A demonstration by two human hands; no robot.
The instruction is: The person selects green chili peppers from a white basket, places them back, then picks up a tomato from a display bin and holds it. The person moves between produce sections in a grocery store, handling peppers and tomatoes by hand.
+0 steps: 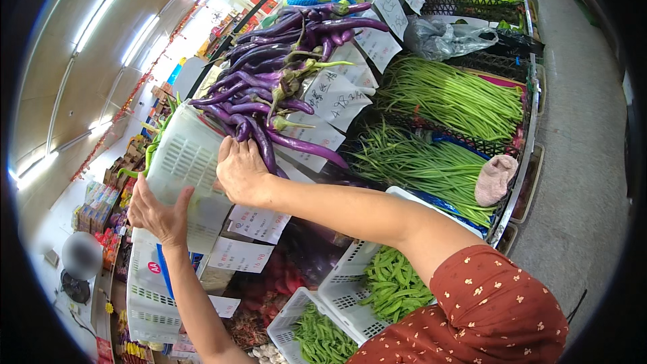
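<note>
My left hand (159, 212) lies with its fingers and thumb spread against the side of a white slatted plastic basket (184, 162). Long green peppers (151, 149) poke out over that basket's far edge. At the near end of a heap of long purple eggplants (283, 65), my right hand (242, 167) has its fingers bent at the basket's edge. Its fingertips are at the lower end of an eggplant (242, 129); whether they grip it or the basket cannot be told. Paper price cards (336, 98) hang beside the heap.
Garlic stems (455, 96) and green chives (419, 162) lie in bins to the right, a pink sock-like cloth (496, 179) on the chives. White baskets of snow peas (397, 283) and green pods (323, 333) stand close by. Another white basket (151, 293) is at lower left.
</note>
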